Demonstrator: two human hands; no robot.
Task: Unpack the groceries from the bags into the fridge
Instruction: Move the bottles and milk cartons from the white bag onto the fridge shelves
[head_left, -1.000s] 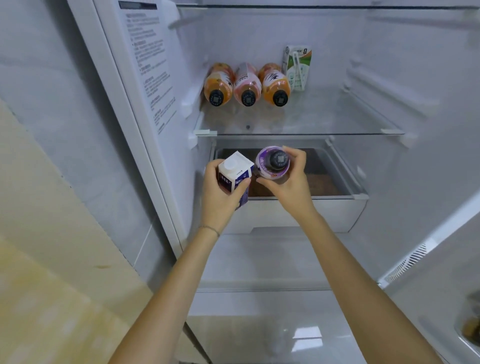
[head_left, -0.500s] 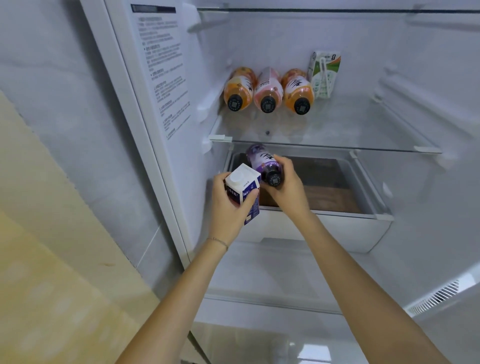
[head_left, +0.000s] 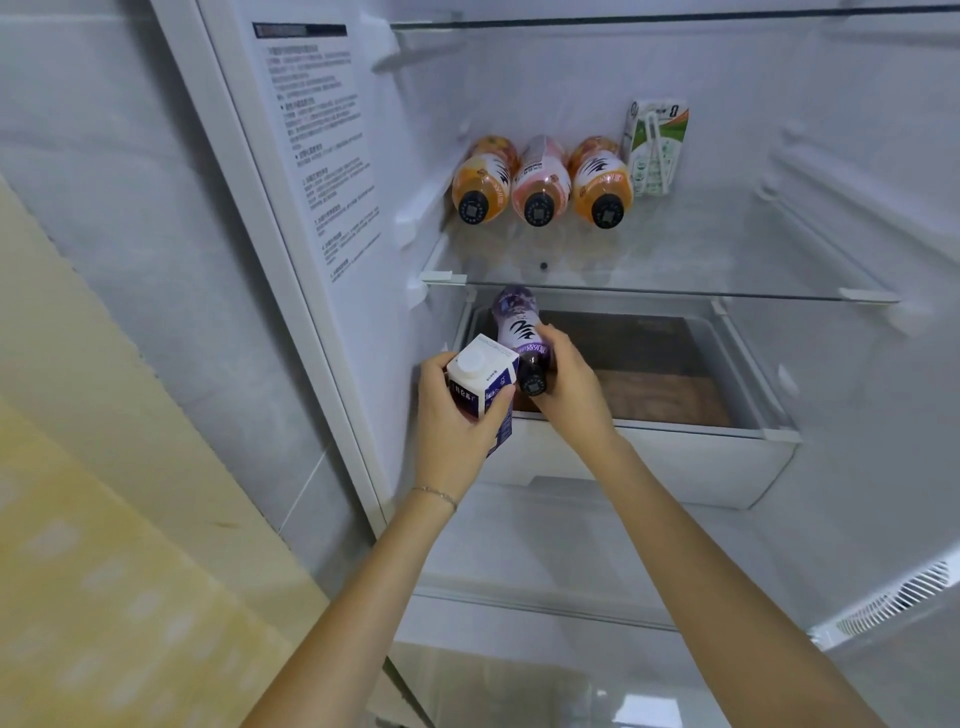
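My left hand (head_left: 457, 436) grips a small white and blue carton (head_left: 483, 384) with a round white cap, held in front of the open fridge drawer (head_left: 644, 467). My right hand (head_left: 569, 395) grips a purple bottle (head_left: 519, 327) near its black cap. The bottle lies tilted, its base pointing into the gap between the drawer and the glass shelf (head_left: 675, 270). Three orange and pink bottles (head_left: 540, 182) lie side by side on that shelf, caps toward me. A green and white carton (head_left: 655, 148) stands upright to their right.
The fridge's left inner wall carries a printed label (head_left: 322, 150). The drawer's bottom shows brown through it. A second glass shelf (head_left: 649, 21) runs along the top. A white vent grille (head_left: 893, 597) sits at the lower right. A tiled wall and a yellow surface (head_left: 104, 545) lie left.
My right hand has tipped the purple bottle from cap-up toward lying down and pushed its base deeper under the glass shelf. My left hand keeps the carton beside it.
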